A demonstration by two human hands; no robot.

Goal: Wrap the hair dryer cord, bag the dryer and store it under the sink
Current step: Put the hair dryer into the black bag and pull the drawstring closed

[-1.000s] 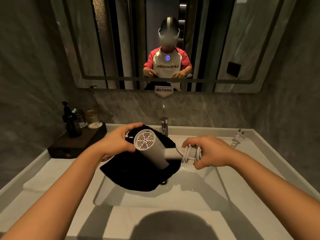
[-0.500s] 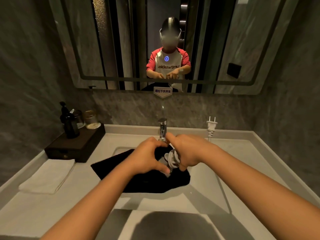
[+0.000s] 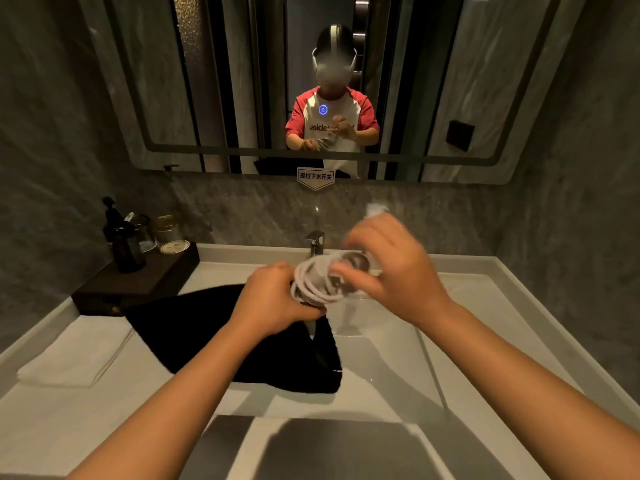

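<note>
Two hands work over the sink [image 3: 381, 344], near the back edge of the surface [image 3: 69, 417]. One dryer [image 3: 356, 263], largely hidden, sits between them, with one white cord [image 3: 313, 284] looped around it in several turns. The left hand [image 3: 277, 306] is closed around the dryer's lower part, above one black bag [image 3: 214, 337] that lies across the sink's left rim. The right hand [image 3: 391, 271] hovers with fingers spread and curled, blurred; whether it grips the cord cannot be told. One pale blur [image 3: 377, 209] above it may be the plug. One faucet [image 3: 316, 242] stands behind the hands. At the back left corner, one dark tray [image 3: 138, 285] carries one bottle [image 3: 123, 244] and two jars [image 3: 169, 233]; one folded towel [image 3: 76, 355] lies along the left edge. Compared with half a second earlier, the hands have parted, the right one has risen, and the plug no longer stands clearly upright.
</note>
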